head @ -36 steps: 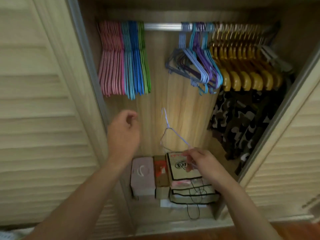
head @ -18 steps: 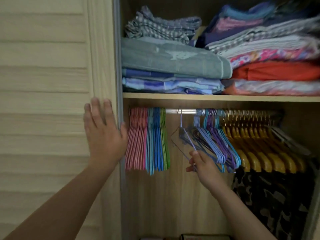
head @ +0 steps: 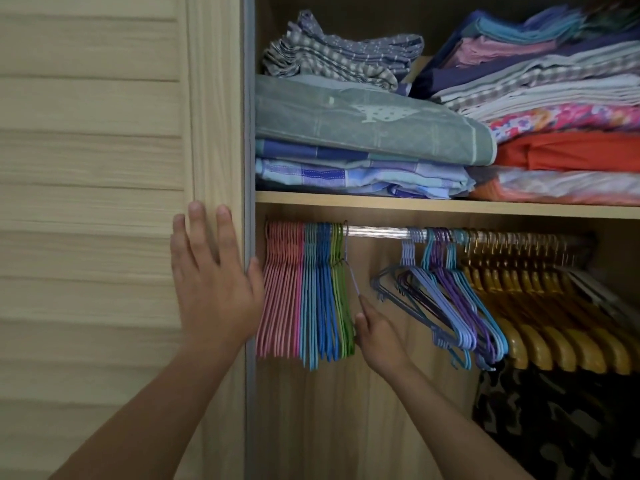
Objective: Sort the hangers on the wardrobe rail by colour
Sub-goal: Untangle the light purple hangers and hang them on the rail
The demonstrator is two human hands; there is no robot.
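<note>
The right hand [head: 379,336] pinches a lilac hanger [head: 352,278] by its lower arm, its hook over the rail [head: 375,233] beside the green hangers [head: 341,292], likely starting a new colour group. The left hand [head: 214,289] lies flat, fingers [head: 197,230] straight, against the door [head: 104,168], probably for balance.

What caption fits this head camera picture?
Right hand hooks a lilac hanger beside the green hangers; left hand rests on the door.

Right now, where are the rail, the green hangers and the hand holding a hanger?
Rail [head: 375,232], head view: bare stretch of metal bar.
Green hangers [head: 341,299], head view: their hanging sides.
Right hand [head: 379,336], head view: back of the hand.
</note>
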